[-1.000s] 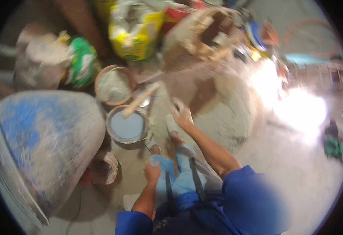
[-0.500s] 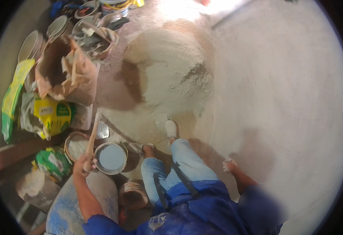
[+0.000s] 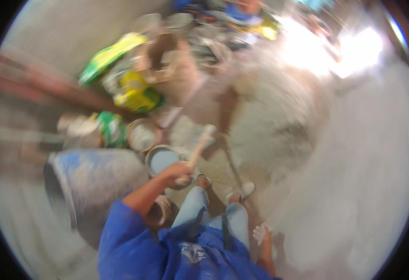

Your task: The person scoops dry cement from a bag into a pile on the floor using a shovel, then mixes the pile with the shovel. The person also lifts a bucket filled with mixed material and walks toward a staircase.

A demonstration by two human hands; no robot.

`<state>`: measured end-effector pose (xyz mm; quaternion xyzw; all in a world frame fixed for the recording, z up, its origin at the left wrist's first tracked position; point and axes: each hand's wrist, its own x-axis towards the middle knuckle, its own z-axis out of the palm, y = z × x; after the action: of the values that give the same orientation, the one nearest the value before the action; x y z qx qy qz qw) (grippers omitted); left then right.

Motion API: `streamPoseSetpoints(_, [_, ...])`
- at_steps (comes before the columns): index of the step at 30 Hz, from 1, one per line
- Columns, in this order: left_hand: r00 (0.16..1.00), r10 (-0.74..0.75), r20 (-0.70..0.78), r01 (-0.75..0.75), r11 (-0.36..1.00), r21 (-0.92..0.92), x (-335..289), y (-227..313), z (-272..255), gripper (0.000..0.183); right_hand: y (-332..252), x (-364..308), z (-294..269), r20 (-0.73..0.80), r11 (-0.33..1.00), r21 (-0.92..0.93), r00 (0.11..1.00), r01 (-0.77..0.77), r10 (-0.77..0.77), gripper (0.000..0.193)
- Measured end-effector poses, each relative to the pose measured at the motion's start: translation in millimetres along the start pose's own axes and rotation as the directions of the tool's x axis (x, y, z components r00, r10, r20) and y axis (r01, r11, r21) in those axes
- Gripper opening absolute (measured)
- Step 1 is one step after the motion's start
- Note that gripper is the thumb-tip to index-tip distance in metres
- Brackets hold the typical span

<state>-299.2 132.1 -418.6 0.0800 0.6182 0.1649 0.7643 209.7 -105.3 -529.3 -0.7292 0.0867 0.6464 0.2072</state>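
My left hand (image 3: 178, 173) is closed round a pale wooden handle (image 3: 199, 150) that slants up and to the right. Beside the handle's upper end shows a blurred flat grey blade (image 3: 208, 141); whether the two are joined I cannot tell. Just behind that hand stands a bucket of bluish-grey liquid (image 3: 163, 161). My right hand (image 3: 262, 233), whitish with dust, hangs low by my right leg with its fingers apart and nothing visible in it. Ahead of my feet lies a broad heap of grey powder on sand (image 3: 274, 126).
A large blue-grey drum (image 3: 104, 175) lies on its side at left. A bucket of pale material (image 3: 143, 135), a yellow-green bag (image 3: 139, 92) and a torn brown paper sack (image 3: 178, 74) stand beyond it. Reddish beams (image 3: 50, 84) run along the left. Bright light glares far right.
My view has turned left, so the heap and buckets sit further right and the picture is blurred. The wooden handle stays in my left hand, now tilted more to the right.
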Motion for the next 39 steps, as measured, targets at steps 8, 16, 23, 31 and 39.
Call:
streamPoseSetpoints(8, [0.974,0.126,0.19,-0.182,0.931,0.316,-44,-67,119,0.041,-102,-73,169,0.502,0.965,0.23,0.865,-0.129,-0.004,0.047])
streamPoseSetpoints(16, [0.803,0.47,0.365,-0.595,0.65,0.473,-91,-53,62,0.066,-109,-90,270,0.163,0.986,-0.042,0.975,0.16,-0.152,0.033])
streamPoseSetpoints(23, [0.061,0.907,-0.417,-0.323,0.413,0.851,-242,9,-185,0.058,-151,-86,284,0.276,0.995,-0.098,0.96,-0.017,0.044,0.012])
streamPoseSetpoints(31, [-0.209,0.716,-0.666,0.44,0.677,0.59,-360,8,-301,0.069,-197,-49,396,0.126,0.688,-0.725,0.985,0.011,0.116,0.013])
streamPoseSetpoints(39, [-0.298,0.415,-0.859,0.367,0.881,0.299,-357,17,-411,0.088,-232,30,548,0.101,0.477,-0.878,0.99,0.041,0.101,0.013])
